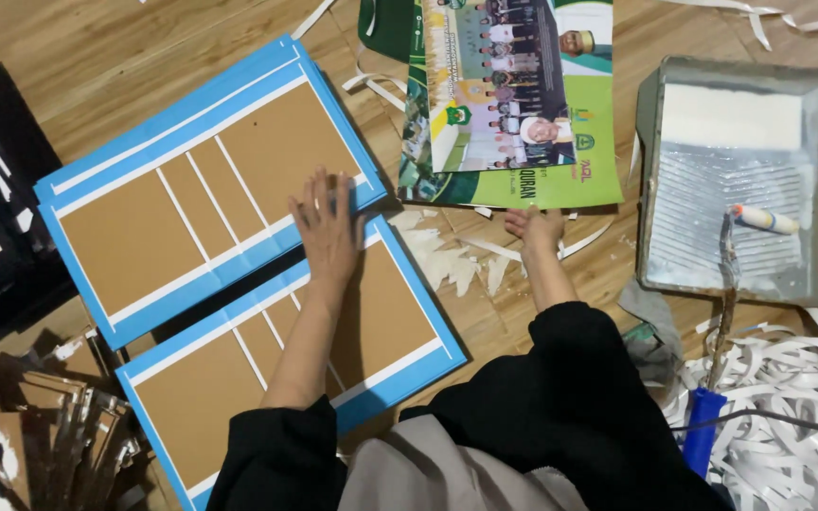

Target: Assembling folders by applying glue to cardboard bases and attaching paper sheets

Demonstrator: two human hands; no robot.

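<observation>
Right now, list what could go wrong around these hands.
1. The left hand presses flat on the lower blue-edged cover; it may slide against the cover stack.
2. The right hand is among paper scraps that could stick.
3. The roller in the glue tray could tip.

left hand flat on blue-bordered board | right hand touching printed poster edge

We work on a wooden floor. At ten o'clock lies a stack of blue-edged boards, another board at six. Green posters lie at twelve, a grey paint tray at two, white paper strips at four, white scraps near centre.
</observation>
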